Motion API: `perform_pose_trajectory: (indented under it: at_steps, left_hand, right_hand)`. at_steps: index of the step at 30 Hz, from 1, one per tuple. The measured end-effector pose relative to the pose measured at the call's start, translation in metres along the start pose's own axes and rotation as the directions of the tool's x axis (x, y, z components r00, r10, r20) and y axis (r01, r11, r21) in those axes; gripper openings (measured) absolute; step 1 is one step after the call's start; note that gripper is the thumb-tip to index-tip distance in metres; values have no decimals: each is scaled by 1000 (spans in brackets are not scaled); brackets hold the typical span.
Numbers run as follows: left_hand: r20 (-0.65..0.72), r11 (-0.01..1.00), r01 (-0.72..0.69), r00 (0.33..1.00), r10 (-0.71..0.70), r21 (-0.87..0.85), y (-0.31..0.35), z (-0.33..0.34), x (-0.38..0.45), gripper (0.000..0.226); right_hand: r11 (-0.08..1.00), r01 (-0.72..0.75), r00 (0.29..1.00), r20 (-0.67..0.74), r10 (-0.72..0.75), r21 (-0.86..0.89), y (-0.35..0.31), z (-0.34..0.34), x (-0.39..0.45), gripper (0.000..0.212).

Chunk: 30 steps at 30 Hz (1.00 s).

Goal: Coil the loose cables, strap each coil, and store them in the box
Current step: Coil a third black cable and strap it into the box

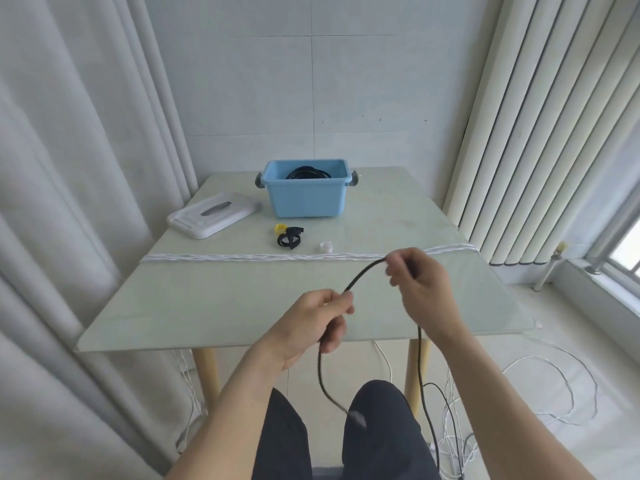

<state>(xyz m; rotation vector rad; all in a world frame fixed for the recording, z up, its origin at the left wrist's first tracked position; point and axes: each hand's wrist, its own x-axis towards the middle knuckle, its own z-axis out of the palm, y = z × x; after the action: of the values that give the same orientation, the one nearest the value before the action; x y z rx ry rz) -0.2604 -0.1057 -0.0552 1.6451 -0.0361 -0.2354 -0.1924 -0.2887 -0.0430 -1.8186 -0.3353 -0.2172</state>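
Observation:
A black cable [363, 271] arcs between both hands above the near table edge. My left hand [317, 322] pinches it lower down, and its short end with a silver plug hangs over my lap. My right hand [420, 284] grips it higher, to the right; from there the cable drops past the table edge toward the floor. A blue box [304, 200] stands at the table's far middle with a black coil [308, 173] inside. Black straps [290, 237], a yellow strap [280, 228] and a white strap roll [326, 247] lie in front of the box.
The box's white lid [213, 214] lies left of it. A white braided cable [242, 258] stretches across the pale table [194, 306] from side to side. More white cables [540, 386] are tangled on the floor at right. Curtains hang on both sides.

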Motion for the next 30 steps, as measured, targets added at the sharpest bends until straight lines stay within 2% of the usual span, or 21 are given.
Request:
perform_pose_trajectory:
  at_steps: [3, 5, 7, 9, 11, 12, 14, 16, 19, 21, 23, 26, 28, 30]
  left_hand:
    - [42, 997, 56, 997, -58, 44, -14, -13, -4, 37]
    - [-4, 991, 129, 992, -129, 46, -21, -19, -6, 39]
    - [-74, 978, 207, 976, -204, 31, -27, -22, -4, 43]
    - [-106, 968, 250, 963, -248, 9, -30, -22, -3, 45]
    - [-113, 970, 204, 969, -219, -133, -32, -21, -2, 44]
    - [-121, 954, 156, 974, -191, -255, -31, -20, -2, 42]
    - [-129, 883, 52, 984, -126, -466, -29, -19, -2, 33]
    - [-156, 825, -48, 987, -48, -562, -28, -19, -2, 25]
    - [-213, 721, -180, 976, 46, -669, -23, -17, 0, 22]
    - [-224, 661, -244, 968, 117, -710, -18, -16, 1, 19]
    - [-229, 629, -280, 960, 164, -725, -13, -14, 3, 28]
    - [-269, 649, -303, 951, 155, -698, -5, -13, 7, 40]
    - [-304, 675, -299, 946, 115, -675, -3, -11, 9, 38]
    - [-334, 728, -288, 939, 86, -623, -1, -8, 11, 34]
  right_hand:
    - [979, -96, 956, -258, 141, 181, 2, -18, 15, 25]
    - [918, -126, 896, -354, 268, 376, 3, -30, 22, 30]
    - [821, -131, 822, -402, 403, 555, 5, -41, 26, 29]
    - [783, -160, 773, -417, 478, 601, 12, -50, 28, 25]
    - [812, -213, 798, -383, 466, 544, 22, -55, 26, 23]
    - [844, -251, 832, -341, 438, 474, 27, -56, 24, 22]
    - [923, -315, 901, -237, 364, 220, 35, -54, 18, 19]
    - [954, -299, 947, -127, 294, -18, 40, -49, 11, 13]
    - [952, -221, 972, 33, 233, -210, 38, -35, -2, 13]
    - [933, -151, 958, 186, 220, -327, 32, -25, -9, 15]
    - [890, -72, 886, 381, 264, -450, 22, -16, -18, 17]
    - [854, 38, 682, 638, 357, -519, -1, -6, -34, 19]
    - [856, 82, 560, 734, 384, -511, -18, -2, -44, 18]
    - [864, 132, 515, 779, 358, -485, -30, -2, -48, 17]
